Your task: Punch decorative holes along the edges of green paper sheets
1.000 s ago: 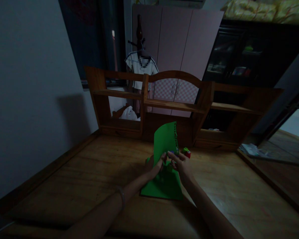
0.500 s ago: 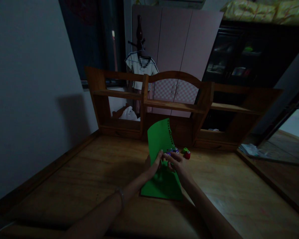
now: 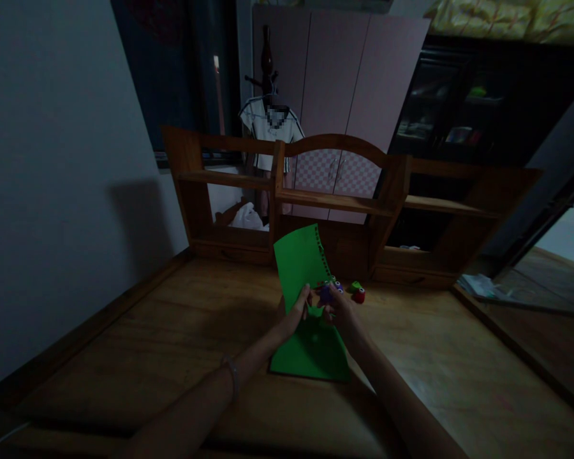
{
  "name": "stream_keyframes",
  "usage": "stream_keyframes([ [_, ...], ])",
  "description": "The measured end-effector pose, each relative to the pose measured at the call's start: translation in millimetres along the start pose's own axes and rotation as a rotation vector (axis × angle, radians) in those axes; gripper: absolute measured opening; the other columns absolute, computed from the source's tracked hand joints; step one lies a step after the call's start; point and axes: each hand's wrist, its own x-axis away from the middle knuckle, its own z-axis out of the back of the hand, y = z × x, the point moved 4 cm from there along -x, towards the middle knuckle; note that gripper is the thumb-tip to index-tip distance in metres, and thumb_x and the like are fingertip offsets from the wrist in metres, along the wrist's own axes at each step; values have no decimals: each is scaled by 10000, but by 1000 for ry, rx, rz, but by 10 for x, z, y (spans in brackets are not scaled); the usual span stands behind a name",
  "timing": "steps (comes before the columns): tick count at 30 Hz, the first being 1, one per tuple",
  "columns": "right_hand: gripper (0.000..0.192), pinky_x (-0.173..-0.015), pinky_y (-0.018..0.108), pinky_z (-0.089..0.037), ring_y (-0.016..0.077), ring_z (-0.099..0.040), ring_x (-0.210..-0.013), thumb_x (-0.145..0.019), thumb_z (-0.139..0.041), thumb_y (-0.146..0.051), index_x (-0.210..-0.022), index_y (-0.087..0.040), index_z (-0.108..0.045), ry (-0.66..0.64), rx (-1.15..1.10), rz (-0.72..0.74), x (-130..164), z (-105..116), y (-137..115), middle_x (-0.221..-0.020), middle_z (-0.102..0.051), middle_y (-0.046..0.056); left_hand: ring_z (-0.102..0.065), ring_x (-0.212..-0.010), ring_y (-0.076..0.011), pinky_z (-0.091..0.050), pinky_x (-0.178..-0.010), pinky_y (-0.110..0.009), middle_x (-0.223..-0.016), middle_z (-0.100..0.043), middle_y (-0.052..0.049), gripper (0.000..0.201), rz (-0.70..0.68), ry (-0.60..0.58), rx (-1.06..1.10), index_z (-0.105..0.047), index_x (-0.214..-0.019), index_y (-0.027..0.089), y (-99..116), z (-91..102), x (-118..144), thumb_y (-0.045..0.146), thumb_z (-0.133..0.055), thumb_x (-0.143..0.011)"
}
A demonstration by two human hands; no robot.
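A green paper sheet (image 3: 299,255) with a row of holes down its right edge curls upright above a flat green sheet or pad (image 3: 306,360) on the wooden table. My left hand (image 3: 296,315) is closed on the raised sheet, thumb in front and other fingers partly hidden behind it. My right hand (image 3: 339,312) is just to the right, its fingers pinched by the sheet's edge where a bit of green shows between the hands. Right behind those fingers are small purple figures (image 3: 326,294) with white eyes, partly covered.
A small red figure (image 3: 359,295) and a green one (image 3: 355,287) lie to the right of my hands. Along the table's back stands a wooden shelf unit (image 3: 335,203). A white wall (image 3: 67,191) borders the left. A plastic bag (image 3: 483,287) lies beyond the right edge.
My right hand has drawn slightly right, opening a gap from my left hand and uncovering more of the purple figures. The top of the raised green sheet has leaned left.
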Motion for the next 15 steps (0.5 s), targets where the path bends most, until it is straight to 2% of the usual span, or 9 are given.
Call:
stream_keyframes([
  [3, 437, -327, 166, -321, 72, -437, -369, -754, -595, -551, -851, -125, -617, 3, -74, -44, -66, 22, 30, -593, -591, 33, -419, -433, -78, -312, -430, -214, -579, -498, 16, 448, -50, 21, 19, -540, -696, 163, 37, 10, -7, 588, -438, -798],
  [9, 382, -331, 173, -360, 95, -484, -375, -784, -568, -521, -742, -142, -589, 74, -154, -108, -83, 67, 46, -566, -610, 55, -418, -454, -74, -326, -440, -201, -609, -475, 21, 447, -38, -4, 67, -531, -732, 160, 61, -2, -10, 588, -422, -805],
  [15, 480, -325, 198, -378, 119, -501, -364, -848, -415, -566, -725, -137, -592, 15, -170, -62, -113, 120, -3, -571, -623, 82, -408, -430, -71, -324, -439, -208, -584, -478, 22, 435, -27, 21, 78, -525, -691, 164, 95, 1, 0, 579, -446, -795],
])
